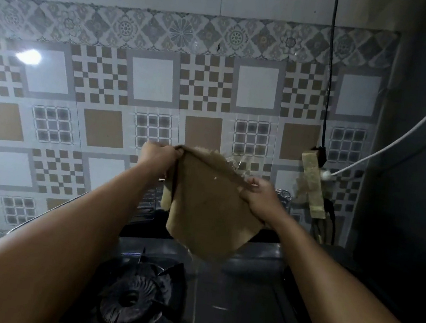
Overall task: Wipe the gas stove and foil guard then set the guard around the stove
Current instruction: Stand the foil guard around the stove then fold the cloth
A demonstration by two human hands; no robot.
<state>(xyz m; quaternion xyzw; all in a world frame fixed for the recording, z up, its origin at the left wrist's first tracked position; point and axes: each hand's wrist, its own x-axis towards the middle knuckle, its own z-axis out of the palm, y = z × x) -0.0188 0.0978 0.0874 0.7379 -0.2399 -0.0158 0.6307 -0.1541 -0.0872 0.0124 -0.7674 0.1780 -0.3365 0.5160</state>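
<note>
left hand (157, 157), right hand (260, 194) pinch brown cloth (207, 215) top corners; hangs point-down over stove (230, 285).

head cam | faces forward, slightly down | close above stove (229, 299) | tiled wall (135, 83) ahead

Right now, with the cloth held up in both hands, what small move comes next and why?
Probably lower the brown cloth onto the gas stove top. Both the left hand and right hand hold its top edge stretched out above the burner, so it looks spread and ready to wipe.
</note>
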